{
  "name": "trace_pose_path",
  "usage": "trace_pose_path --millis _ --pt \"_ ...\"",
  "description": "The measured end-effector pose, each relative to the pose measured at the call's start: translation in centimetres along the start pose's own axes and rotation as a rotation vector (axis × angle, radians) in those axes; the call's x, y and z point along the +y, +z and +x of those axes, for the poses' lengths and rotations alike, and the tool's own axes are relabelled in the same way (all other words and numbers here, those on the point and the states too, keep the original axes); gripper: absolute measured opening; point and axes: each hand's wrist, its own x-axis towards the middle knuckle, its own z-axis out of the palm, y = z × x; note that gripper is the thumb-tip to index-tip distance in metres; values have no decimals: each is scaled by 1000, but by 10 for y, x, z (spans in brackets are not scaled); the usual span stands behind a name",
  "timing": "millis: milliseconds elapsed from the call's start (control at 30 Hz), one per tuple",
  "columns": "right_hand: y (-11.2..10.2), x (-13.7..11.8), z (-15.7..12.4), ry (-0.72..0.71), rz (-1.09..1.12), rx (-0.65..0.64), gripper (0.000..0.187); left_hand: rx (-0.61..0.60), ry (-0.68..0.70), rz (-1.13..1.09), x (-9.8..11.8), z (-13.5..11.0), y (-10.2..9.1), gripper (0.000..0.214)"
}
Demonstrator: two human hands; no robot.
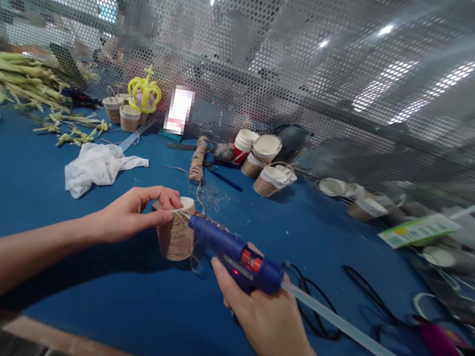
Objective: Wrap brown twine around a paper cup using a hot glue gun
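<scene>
My left hand (135,214) grips a paper cup wrapped in brown twine (175,233), tilted just above the blue table (120,292). My right hand (264,311) is closed round a blue hot glue gun (238,254). Its nozzle touches the cup's wrapped side near the rim. A long clear glue stick (373,347) sticks out of the gun's back toward the right. Loose twine hangs from the cup.
Twine-wrapped cups (267,174) and a twine spool (197,159) stand at the back by a perforated screen (327,66). A white cloth (97,165) and green leaves (14,76) lie left. Black cords (311,310), scissors (441,342) and more cups (365,207) lie right. A person sits behind the screen.
</scene>
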Motion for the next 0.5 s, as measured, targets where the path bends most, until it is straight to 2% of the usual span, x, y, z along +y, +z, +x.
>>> trace_pose_path --millis 233,500 --pt "-5 1 8 -93 -112 53 51 -8 -6 2 0 1 0 16" --pt "-6 -6 11 -82 -174 135 40 -16 12 23 0 0 0 16"
